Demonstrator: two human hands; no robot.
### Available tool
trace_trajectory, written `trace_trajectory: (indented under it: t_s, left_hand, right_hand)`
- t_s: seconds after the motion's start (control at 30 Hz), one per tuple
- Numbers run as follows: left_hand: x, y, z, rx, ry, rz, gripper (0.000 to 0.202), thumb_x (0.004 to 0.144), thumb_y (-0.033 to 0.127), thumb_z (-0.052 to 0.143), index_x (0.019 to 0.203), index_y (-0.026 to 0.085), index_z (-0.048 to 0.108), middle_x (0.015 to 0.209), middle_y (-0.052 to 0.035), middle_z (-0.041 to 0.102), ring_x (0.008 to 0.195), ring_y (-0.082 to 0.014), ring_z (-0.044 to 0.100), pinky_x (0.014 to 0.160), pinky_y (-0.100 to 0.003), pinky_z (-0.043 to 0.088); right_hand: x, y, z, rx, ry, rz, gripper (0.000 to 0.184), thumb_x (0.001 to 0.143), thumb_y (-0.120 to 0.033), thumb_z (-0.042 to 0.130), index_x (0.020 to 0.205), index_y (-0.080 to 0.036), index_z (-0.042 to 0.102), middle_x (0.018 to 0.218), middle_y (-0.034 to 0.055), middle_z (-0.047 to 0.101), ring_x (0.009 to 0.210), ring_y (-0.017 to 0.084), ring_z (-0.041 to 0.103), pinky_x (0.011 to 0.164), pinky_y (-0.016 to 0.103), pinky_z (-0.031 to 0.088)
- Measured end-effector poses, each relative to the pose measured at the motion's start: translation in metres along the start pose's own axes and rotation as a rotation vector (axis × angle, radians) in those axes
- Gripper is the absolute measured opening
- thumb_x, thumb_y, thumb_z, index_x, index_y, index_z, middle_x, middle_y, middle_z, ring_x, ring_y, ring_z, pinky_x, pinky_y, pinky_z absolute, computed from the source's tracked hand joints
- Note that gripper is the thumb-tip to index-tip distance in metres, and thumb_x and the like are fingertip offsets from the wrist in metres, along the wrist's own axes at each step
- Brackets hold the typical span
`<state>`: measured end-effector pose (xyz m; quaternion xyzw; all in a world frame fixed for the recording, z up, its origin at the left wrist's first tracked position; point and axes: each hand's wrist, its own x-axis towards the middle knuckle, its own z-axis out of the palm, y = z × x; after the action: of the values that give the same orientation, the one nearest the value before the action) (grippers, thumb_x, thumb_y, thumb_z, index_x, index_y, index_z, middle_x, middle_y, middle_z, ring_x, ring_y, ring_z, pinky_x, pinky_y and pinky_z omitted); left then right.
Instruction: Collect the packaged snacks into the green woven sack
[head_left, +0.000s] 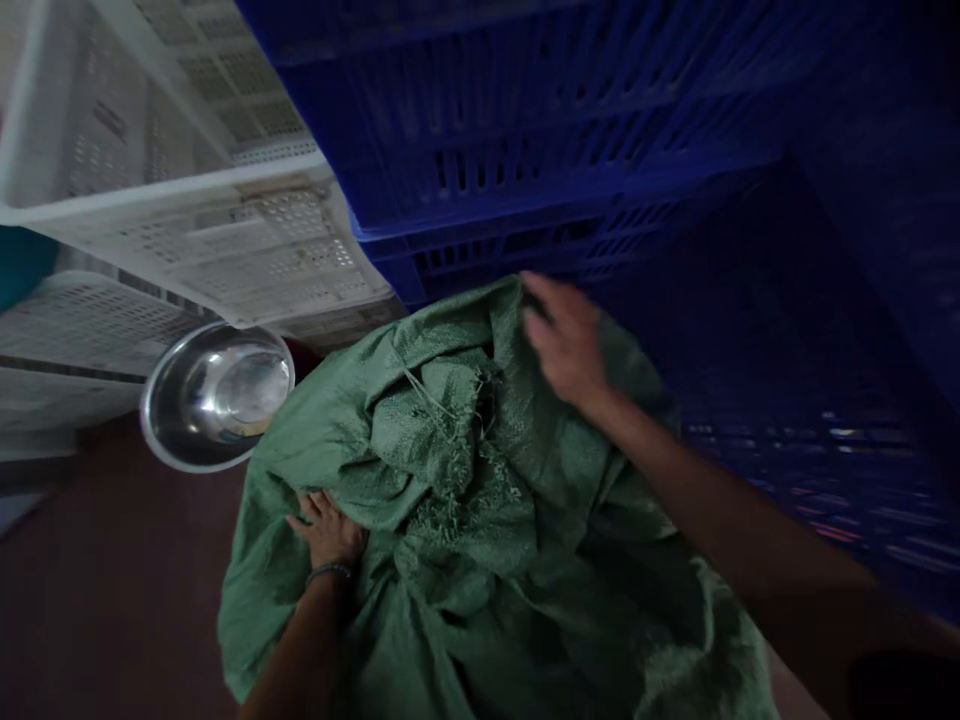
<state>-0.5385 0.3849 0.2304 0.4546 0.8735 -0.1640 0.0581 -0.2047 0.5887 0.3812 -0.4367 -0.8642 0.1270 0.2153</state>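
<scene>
A large, bulging green woven sack (450,600) fills the lower middle of the view. Its gathered, frayed mouth (457,450) faces up, with loose threads hanging about it. My left hand (330,530), a beaded bracelet at its wrist, lies with spread fingers on the sack's left side. At the upper right of the sack is my right hand (566,340), somewhat blurred, its thumb and forefinger apart by a fold of the cloth. Whether its fingertips press on the cloth is hard to see.
Blue slatted crates (480,170) are stacked just beyond the sack, and more blue plastic (810,300) stands to the right. White perforated crates (187,240) rise at the left. A shiny metal basin (217,395) sits beside the sack above the dark reddish floor (135,580).
</scene>
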Motion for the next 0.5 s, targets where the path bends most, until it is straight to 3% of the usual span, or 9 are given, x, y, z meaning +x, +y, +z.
trace_trajectory:
  t_s: [0.03,0.1,0.2,0.27,0.4,0.5]
  left_hand:
    - [0.002,-0.002,0.002,0.062,-0.013,0.005,0.063,0.098,0.023,0.047,0.154,-0.006,0.046,0.165,-0.0339,0.030,0.157,-0.0489,0.019,0.124,-0.069,0.021]
    - [0.006,-0.007,0.010,0.108,-0.040,0.042,0.062,0.100,0.026,0.045,0.154,-0.003,0.048,0.162,-0.0323,0.037,0.155,-0.0516,0.024,0.122,-0.072,0.021]
    - [0.015,-0.017,0.028,0.135,-0.078,0.114,0.057,0.100,0.031,0.045,0.149,0.006,0.060,0.153,-0.0266,0.052,0.149,-0.0539,0.034,0.121,-0.075,0.017]
    - [0.020,-0.020,0.039,0.147,-0.092,0.137,0.055,0.097,0.030,0.048,0.145,0.010,0.065,0.148,-0.0262,0.058,0.146,-0.0559,0.038,0.118,-0.079,0.017]
    - [0.029,-0.020,0.047,0.129,-0.116,0.163,0.049,0.090,0.024,0.052,0.131,0.014,0.076,0.130,-0.0257,0.070,0.140,-0.0570,0.044,0.114,-0.084,0.014]
    - [0.037,-0.019,0.042,-0.014,-0.057,0.136,0.048,0.090,0.026,0.050,0.127,0.014,0.078,0.130,-0.0261,0.069,0.142,-0.0565,0.042,0.115,-0.084,0.010]
  right_hand:
    - [0.014,0.003,0.012,-0.038,-0.076,-0.073,0.048,0.107,-0.039,0.044,0.153,-0.033,0.056,0.121,0.0125,0.063,0.112,0.037,0.054,0.094,0.053,0.042]
    - [0.032,-0.005,0.055,-0.124,-0.215,-0.212,0.064,0.101,-0.045,0.061,0.161,-0.028,0.046,0.127,0.0152,0.060,0.114,0.035,0.051,0.098,0.049,0.041]
    - [0.035,-0.023,0.130,-0.199,-0.217,-0.133,0.079,0.101,-0.060,0.062,0.164,-0.020,0.039,0.134,0.0211,0.054,0.120,0.037,0.047,0.104,0.050,0.038]
    - [0.030,-0.022,0.167,-0.214,-0.243,-0.066,0.068,0.105,-0.052,0.058,0.163,-0.019,0.041,0.134,0.0214,0.055,0.122,0.036,0.047,0.106,0.050,0.037]
    - [0.034,0.005,0.207,-0.231,-0.305,0.048,0.048,0.108,-0.023,0.044,0.155,-0.019,0.053,0.136,0.0209,0.058,0.128,0.036,0.049,0.112,0.053,0.036]
    - [0.046,0.024,0.229,-0.167,-0.243,0.071,0.044,0.102,-0.015,0.047,0.142,-0.015,0.064,0.131,0.0216,0.061,0.127,0.039,0.051,0.112,0.058,0.039]
